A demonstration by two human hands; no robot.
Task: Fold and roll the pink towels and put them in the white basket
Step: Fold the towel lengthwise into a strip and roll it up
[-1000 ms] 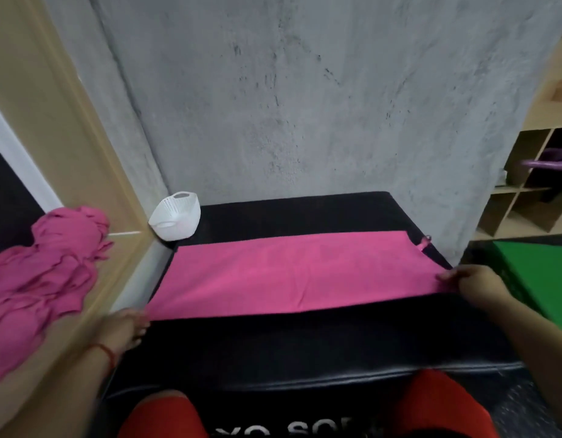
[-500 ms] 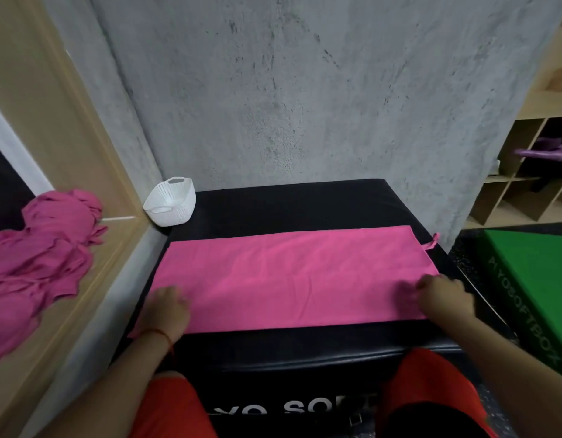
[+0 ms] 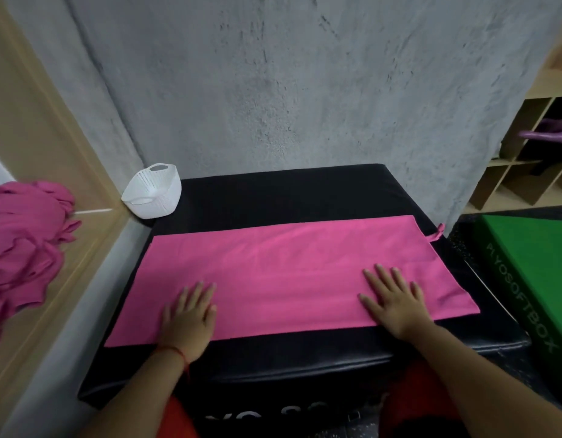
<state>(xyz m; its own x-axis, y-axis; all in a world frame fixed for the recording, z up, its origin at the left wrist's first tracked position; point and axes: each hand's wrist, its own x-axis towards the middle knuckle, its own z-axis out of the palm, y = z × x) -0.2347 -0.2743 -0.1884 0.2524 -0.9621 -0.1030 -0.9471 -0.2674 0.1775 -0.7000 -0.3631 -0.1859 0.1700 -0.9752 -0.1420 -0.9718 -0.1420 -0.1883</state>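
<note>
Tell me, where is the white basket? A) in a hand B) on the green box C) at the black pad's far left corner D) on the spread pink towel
C: the white basket sits at the far left corner of the black pad, apart from the pink towel.

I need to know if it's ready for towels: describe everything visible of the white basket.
The white basket is small and looks like plastic, with perforated walls and two slot handles cut near its rim. It sits at the far left corner of the black pad, close to the grey wall, and seems to lean. Nothing pink shows inside it.
</note>
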